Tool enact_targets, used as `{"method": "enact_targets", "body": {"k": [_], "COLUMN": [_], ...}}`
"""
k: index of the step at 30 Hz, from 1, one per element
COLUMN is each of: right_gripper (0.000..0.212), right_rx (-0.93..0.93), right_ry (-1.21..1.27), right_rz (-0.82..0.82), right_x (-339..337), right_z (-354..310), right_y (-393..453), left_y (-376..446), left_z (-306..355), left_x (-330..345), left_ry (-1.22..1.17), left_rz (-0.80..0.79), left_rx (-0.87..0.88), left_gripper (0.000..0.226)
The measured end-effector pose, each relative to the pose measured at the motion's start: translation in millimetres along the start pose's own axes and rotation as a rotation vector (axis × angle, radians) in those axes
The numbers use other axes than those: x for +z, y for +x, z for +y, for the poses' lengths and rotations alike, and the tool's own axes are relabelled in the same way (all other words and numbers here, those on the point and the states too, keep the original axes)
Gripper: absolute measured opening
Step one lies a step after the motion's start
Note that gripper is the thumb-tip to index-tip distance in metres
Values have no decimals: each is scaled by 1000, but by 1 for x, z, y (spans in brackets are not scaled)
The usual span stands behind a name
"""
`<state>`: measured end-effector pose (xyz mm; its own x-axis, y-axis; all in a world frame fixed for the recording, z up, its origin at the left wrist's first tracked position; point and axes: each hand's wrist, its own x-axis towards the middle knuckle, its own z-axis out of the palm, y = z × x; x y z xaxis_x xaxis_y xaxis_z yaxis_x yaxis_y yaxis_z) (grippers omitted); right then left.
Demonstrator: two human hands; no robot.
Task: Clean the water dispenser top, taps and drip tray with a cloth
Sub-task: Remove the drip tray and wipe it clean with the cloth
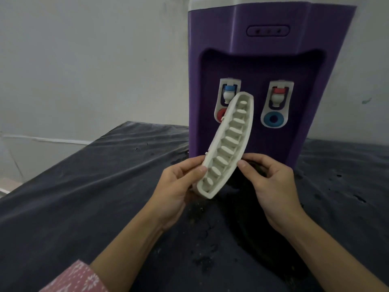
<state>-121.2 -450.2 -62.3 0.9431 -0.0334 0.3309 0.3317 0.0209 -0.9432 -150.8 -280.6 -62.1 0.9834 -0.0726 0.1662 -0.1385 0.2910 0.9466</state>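
A purple water dispenser [261,49] with a white top [210,2] stands at the back of the table. Its two white taps show in the recess: the left tap [229,92] has a blue cap, the right tap [278,95] a red cap. I hold the cream slotted drip tray [228,144] tilted in front of the dispenser, its long side running up towards the left tap. My left hand [179,186] grips its lower left edge. My right hand [271,186] pinches its right edge. No cloth is in view.
A dark wrinkled cover [94,186] lies over the table, with wet dark patches [242,228] in front of the dispenser. A pale wall [84,60] stands behind. The table's left edge runs diagonally at the left.
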Motion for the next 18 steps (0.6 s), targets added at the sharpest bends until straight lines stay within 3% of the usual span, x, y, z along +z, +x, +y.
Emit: {"method": "enact_targets", "body": {"k": [8, 18], "right_gripper": [19, 32], "right_rx": [-190, -499], "right_ry": [18, -189], "right_rz": [55, -25], "right_x": [3, 16], "right_z": [-8, -9], "right_y": [-2, -18], "left_y": [-2, 5], "left_z": [5, 1], "left_x": [0, -5], "left_ry": [-235, -326], "left_rz": [-4, 270], "left_rx": [102, 181], "left_gripper": [50, 26]}}
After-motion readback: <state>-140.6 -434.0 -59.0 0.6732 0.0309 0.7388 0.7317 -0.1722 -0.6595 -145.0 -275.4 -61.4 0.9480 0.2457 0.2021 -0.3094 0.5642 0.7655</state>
